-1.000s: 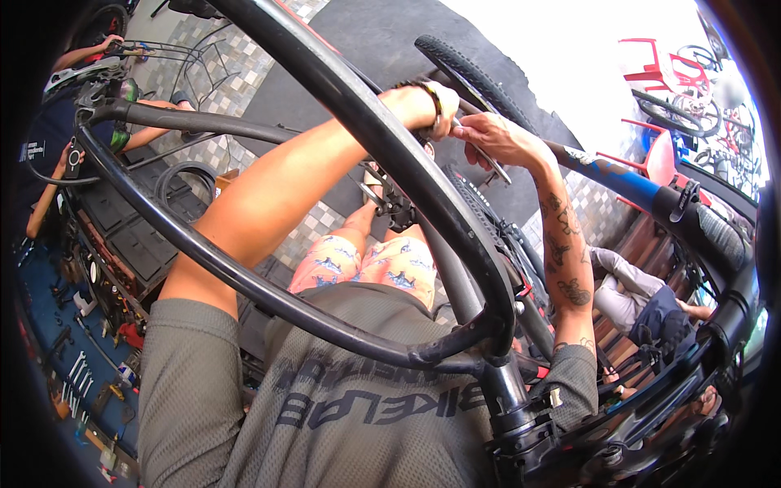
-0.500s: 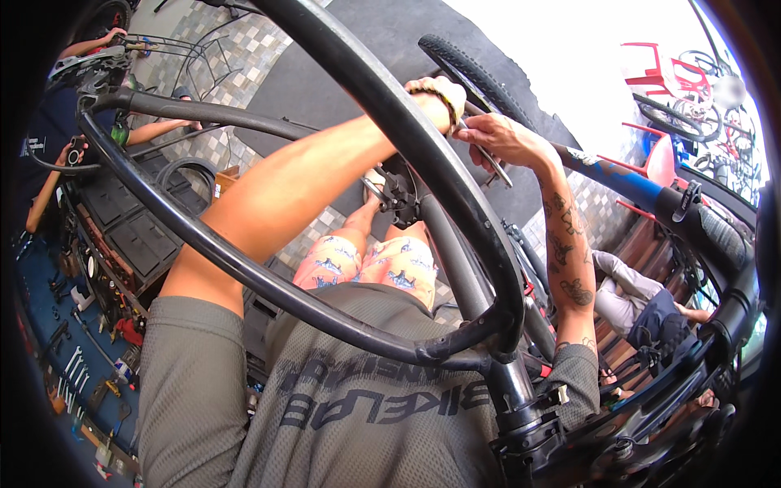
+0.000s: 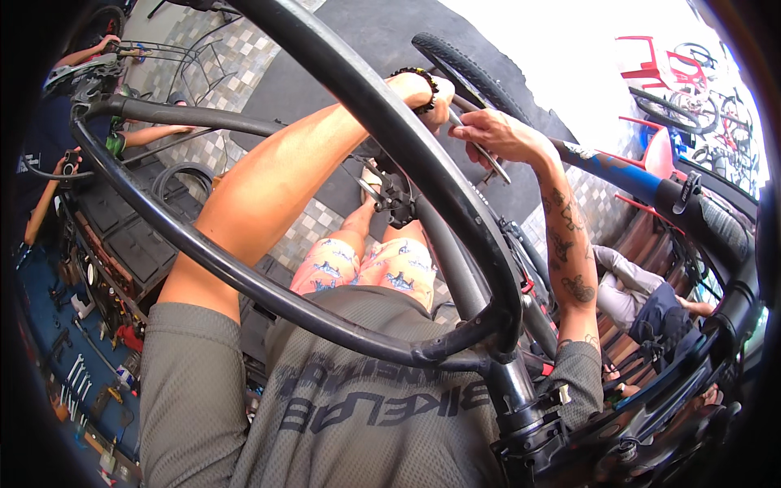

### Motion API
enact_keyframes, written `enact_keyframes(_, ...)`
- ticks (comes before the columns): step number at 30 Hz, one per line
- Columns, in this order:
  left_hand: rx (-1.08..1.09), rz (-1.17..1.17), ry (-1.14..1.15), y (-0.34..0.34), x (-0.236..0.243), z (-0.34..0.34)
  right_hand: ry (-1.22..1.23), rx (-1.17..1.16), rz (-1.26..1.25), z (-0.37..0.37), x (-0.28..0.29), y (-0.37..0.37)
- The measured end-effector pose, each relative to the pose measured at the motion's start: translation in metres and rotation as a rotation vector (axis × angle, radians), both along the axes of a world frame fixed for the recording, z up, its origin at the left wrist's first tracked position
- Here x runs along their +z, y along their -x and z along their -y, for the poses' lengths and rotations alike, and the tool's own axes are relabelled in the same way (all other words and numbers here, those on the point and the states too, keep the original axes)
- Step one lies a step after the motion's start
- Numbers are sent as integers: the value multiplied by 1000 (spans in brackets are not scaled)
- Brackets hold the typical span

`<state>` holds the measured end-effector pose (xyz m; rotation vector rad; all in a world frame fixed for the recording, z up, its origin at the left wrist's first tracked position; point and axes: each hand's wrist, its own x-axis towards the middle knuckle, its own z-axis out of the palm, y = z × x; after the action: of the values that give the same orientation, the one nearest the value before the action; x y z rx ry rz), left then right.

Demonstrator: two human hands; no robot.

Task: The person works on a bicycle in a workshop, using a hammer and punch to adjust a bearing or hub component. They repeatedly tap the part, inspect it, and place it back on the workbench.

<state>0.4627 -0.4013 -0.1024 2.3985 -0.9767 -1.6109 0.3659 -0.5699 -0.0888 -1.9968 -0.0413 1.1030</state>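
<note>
From my end, the right hand (image 3: 504, 137) is pinching a slim, silver-coloured straight metal tool (image 3: 497, 166) between thumb and curled fingers, its far end poking out past them over the dark floor mat (image 3: 350, 41). The left hand (image 3: 443, 98) is bunched right by the tool's other end, but its fingers face away, so I can't tell if they're closed on anything. The left arm runs under the thick glossy black bicycle frame tube (image 3: 342, 77), so I'd move that elbow gently; a quick jerk could bang it on the metal. I'd use the left hand as the steady one and make small wrist moves with the right, tool in line, no sideways prying. Also watch the knobby black tyre (image 3: 484, 77) just beyond the knuckles: if the grip slips, that's probably the first thing they'd scrape.
</note>
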Motion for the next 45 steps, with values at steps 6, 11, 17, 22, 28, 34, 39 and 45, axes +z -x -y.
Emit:
enact_keyframes(6, 16, 86, 60, 15, -6, 11, -6, -18, 12, 0, 1, 1)
enact_keyframes(11, -75, -48, 12, -3, -2, 7, 15, -21, 22, 0, 0, 2)
enact_keyframes(17, 43, 259, 2, 23, 6, 7, -8, -2, 31, 0, 2, -1)
enact_keyframes(22, -72, 12, 43, 2, 4, 3, 15, -18, -1, -1, 7, 0)
enact_keyframes(28, 55, 302, -71, 17, 13, 7, 3, -37, -1, -2, 7, 1)
enact_keyframes(34, -77, 158, 23, 6, 19, 1, 4, -30, 3, 0, 1, 1)
enact_keyframes(39, -86, 68, 12, 11, 16, 1, 4, -14, -16, 1, 1, -1)
enact_keyframes(45, 11, 192, 38, 6, 13, 0, -7, -53, 11, 1, 1, 1)
